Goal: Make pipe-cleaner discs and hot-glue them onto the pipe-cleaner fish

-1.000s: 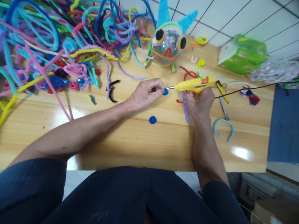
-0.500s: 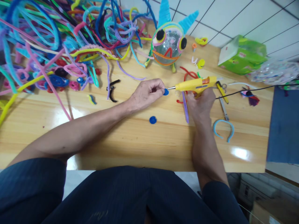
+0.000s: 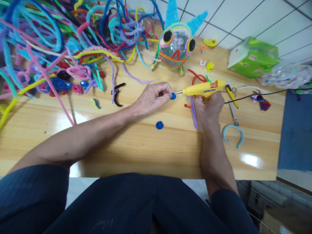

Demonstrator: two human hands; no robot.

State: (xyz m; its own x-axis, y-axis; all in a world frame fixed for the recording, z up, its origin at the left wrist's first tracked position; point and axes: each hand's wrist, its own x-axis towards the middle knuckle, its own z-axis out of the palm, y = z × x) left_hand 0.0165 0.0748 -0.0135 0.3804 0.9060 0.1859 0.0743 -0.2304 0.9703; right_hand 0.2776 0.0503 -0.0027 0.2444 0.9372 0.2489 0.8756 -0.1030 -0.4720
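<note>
Well inside the wooden surface's near edge [image 3: 87, 175], the left hand [image 3: 156, 96] pinches a round blue disc [image 3: 173, 96], the right hand [image 3: 211, 106] grips a metal-tipped yellow glue gun [image 3: 197, 89].

The left hand [image 3: 154, 97] pinches a disc [image 3: 173, 96] by the nozzle [image 3: 179, 92] of the right hand [image 3: 211, 107]'s glue gun [image 3: 197, 89]; another disc [image 3: 159, 125] lies nearer.

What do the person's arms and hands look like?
The left hand and right hand wear no gloves, and no watch or bracelet shows. Short dark navy sleeves leave both forearms bare.
</note>
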